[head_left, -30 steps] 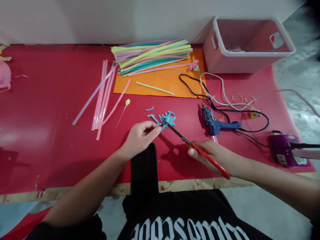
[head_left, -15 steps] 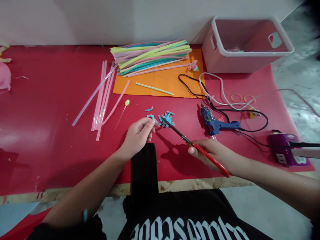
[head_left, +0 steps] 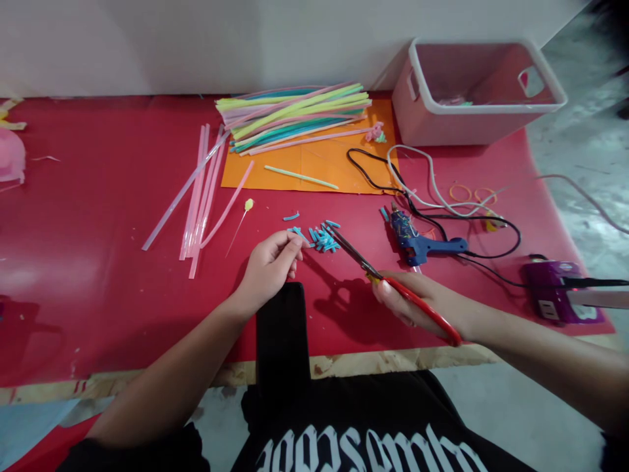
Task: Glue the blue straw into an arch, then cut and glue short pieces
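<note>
a red table (head_left: 113, 196) bears a pink bin (head_left: 457, 128) at its back right and, left of it, an orange sheet (head_left: 319, 160) under a bundle of colourful stems (head_left: 295, 118). the right hand (head_left: 430, 295) grips scissors (head_left: 417, 305) by their red handles, blades reaching to the right edge of a pile of short blue pieces (head_left: 325, 240). the left hand (head_left: 270, 262), just left of that pile, brings thumb and forefinger together; whether they pinch anything, one cannot tell. a blue glue gun (head_left: 417, 246) lies farther right, one small blue piece (head_left: 384, 214) beside its nozzle.
</note>
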`<state>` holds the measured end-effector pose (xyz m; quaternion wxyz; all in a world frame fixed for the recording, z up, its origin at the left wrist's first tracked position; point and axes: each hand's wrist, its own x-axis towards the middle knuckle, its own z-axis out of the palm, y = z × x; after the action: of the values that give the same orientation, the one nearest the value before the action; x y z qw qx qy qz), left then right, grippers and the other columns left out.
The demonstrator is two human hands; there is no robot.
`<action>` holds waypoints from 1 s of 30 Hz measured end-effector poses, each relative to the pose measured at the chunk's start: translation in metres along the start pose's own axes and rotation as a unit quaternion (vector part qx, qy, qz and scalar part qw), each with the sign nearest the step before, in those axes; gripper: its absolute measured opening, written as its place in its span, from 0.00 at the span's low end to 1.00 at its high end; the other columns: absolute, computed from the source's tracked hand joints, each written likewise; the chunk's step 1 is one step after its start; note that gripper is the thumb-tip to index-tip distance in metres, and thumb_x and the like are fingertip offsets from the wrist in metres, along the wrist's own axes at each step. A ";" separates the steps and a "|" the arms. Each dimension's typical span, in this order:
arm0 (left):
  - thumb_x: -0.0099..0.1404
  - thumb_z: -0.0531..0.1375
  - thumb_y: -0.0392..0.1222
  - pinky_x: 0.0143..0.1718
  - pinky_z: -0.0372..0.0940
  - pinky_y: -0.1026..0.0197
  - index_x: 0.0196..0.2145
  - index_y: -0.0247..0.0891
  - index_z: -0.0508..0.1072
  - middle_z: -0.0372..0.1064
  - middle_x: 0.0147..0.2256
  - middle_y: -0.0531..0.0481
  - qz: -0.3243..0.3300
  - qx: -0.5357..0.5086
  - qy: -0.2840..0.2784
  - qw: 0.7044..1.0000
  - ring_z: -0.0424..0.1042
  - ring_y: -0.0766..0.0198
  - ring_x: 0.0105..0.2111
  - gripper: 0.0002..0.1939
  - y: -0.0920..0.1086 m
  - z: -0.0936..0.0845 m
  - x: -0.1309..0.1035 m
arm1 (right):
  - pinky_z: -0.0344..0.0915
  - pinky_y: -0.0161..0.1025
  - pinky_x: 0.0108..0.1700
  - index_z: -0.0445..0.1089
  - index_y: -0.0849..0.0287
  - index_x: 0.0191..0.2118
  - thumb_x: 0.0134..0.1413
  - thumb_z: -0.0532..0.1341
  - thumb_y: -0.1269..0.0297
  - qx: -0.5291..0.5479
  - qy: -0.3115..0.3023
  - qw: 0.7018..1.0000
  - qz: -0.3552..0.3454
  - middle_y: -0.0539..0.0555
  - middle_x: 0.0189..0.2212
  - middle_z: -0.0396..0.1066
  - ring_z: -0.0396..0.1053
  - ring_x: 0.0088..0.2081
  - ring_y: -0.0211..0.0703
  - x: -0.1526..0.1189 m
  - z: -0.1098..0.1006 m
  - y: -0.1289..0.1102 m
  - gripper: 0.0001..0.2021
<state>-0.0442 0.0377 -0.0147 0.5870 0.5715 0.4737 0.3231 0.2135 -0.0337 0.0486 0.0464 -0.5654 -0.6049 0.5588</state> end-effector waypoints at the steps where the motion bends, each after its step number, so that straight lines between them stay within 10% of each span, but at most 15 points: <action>1: 0.72 0.54 0.50 0.22 0.64 0.67 0.37 0.37 0.72 0.65 0.27 0.54 0.010 0.017 0.006 1.000 0.65 0.70 0.21 0.14 0.001 0.000 0.000 | 0.54 0.35 0.25 0.56 0.56 0.27 0.62 0.49 0.36 0.005 0.007 1.000 -0.002 0.46 0.22 0.56 0.55 0.23 0.36 0.000 -0.001 0.004 0.27; 8: 0.66 0.60 0.43 0.61 0.60 0.44 0.46 0.38 0.73 0.72 0.49 0.41 0.140 0.193 0.048 0.970 0.69 0.51 0.54 0.12 0.014 0.004 -0.001 | 0.50 0.36 0.23 0.59 0.55 0.27 0.60 0.47 0.31 -0.128 0.179 0.975 -0.027 0.46 0.17 0.57 0.57 0.18 0.37 0.011 -0.050 0.014 0.30; 12: 0.67 0.60 0.49 0.68 0.48 0.36 0.62 0.34 0.62 0.55 0.67 0.31 0.184 0.419 0.000 0.889 0.51 0.40 0.69 0.30 0.005 0.011 0.009 | 0.54 0.39 0.27 0.63 0.56 0.29 0.55 0.49 0.27 -0.400 0.293 0.868 0.032 0.56 0.23 0.71 0.68 0.26 0.48 0.038 -0.101 -0.021 0.32; 22: 0.68 0.61 0.47 0.66 0.57 0.40 0.64 0.34 0.60 0.61 0.65 0.32 0.271 0.432 -0.092 0.855 0.59 0.44 0.67 0.31 0.000 0.028 0.048 | 0.71 0.49 0.50 0.66 0.64 0.57 0.64 0.60 0.52 -0.491 0.275 0.827 -0.017 0.65 0.54 0.72 0.72 0.53 0.56 0.156 -0.149 -0.052 0.23; 30: 0.71 0.56 0.34 0.62 0.64 0.46 0.48 0.40 0.75 0.74 0.55 0.41 0.331 0.420 -0.129 0.835 0.71 0.55 0.58 0.12 0.002 0.022 0.036 | 0.70 0.54 0.54 0.68 0.61 0.57 0.65 0.61 0.59 -0.542 0.216 0.805 -0.103 0.61 0.56 0.69 0.70 0.54 0.52 0.157 -0.154 -0.048 0.19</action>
<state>-0.0109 0.0629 -0.0221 0.2047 0.9222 0.2662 0.1916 0.2337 0.1905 0.0503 -0.0809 -0.5388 -0.8385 -0.0047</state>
